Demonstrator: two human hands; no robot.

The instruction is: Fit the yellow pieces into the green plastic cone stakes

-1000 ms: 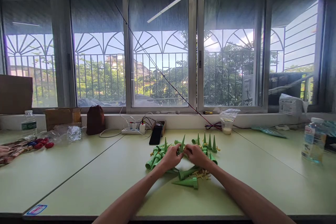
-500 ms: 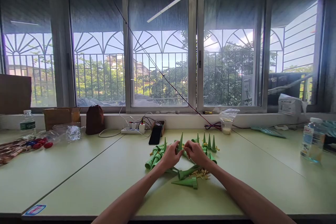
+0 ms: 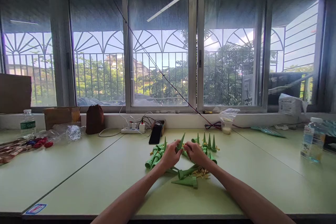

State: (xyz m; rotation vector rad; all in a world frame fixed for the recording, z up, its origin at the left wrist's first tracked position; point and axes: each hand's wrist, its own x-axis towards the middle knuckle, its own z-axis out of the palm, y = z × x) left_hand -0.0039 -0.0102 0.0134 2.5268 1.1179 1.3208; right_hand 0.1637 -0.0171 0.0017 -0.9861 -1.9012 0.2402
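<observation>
My left hand (image 3: 172, 154) is closed around a green plastic cone-shaped spike (image 3: 181, 141), its tip pointing up and leaning right. Close beside it, my right hand (image 3: 195, 152) has its fingers pinched together near the spike's base; whatever they hold is too small to make out. Between my forearms lie a loose green spike (image 3: 185, 182) and another with its hollow end facing me (image 3: 187, 172). Small yellow pieces (image 3: 202, 173) are heaped next to them. Several green spikes (image 3: 154, 157) lie piled left of my hands, and others (image 3: 209, 142) stand upright behind on the right.
A black phone (image 3: 155, 133) and a power strip (image 3: 133, 130) lie at the back. Bottles stand on the left (image 3: 27, 123) and right (image 3: 312, 140). A brown pouch (image 3: 95, 119), a cardboard box (image 3: 62, 117) and a plastic-wrapped cup (image 3: 226, 122) line the sill.
The spike in my left hand has tilted from nearly upright toward the right. My right fingers have drawn slightly away from it, leaving a small gap.
</observation>
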